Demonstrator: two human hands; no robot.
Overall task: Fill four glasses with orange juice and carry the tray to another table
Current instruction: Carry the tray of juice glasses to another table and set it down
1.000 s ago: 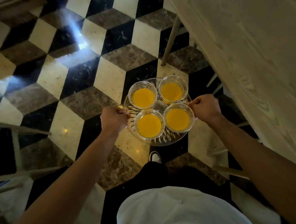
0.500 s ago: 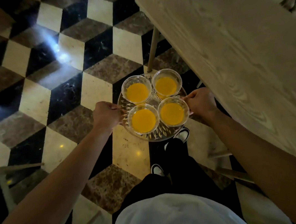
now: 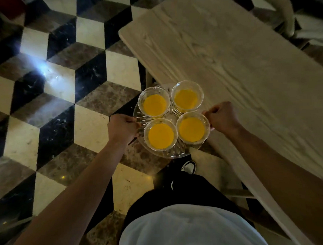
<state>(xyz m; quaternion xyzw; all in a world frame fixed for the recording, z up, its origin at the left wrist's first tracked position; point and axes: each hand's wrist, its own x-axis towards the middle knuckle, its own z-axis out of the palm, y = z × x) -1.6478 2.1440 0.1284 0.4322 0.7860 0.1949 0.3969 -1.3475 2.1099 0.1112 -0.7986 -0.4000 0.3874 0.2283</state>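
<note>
Tray level, table edge right alongside

Fingers first: left hand (image 3: 123,130) is curled tight round the tray's left rim, knuckles up, thumb side toward the glass. Right hand (image 3: 222,118) does the same on the opposite rim, fist closed on the edge w/ fingers tucked under, so I can't see the fingertips themselves. Grips sit on opposite sides of the round tray, which looks like the reason it hangs flat: load balanced btwn both arms, no tilt in the juice surfaces.

Glass tray (image 3: 169,153), centre of frame, carried in the air over the checked floor (image 3: 52,100), its upper right part overlapping the wooden table (image 3: 228,56) edge. Four glasses on it in a tight square, each touching or nearly touching its neighbours: upper-left glass (image 3: 154,102), upper-right glass (image 3: 187,96), lower-left glass (image 3: 160,134), lower-right glass (image 3: 192,128). All hold orange juice well below the rim, prob. to leave slosh room.

Filling looks done; carry is the step in hand. Table fills the upper right of frame, so set-down seems close. Risk: rim clipping the table edge and jolting the glasses. A shoe (image 3: 188,167) shows just below the tray.
</note>
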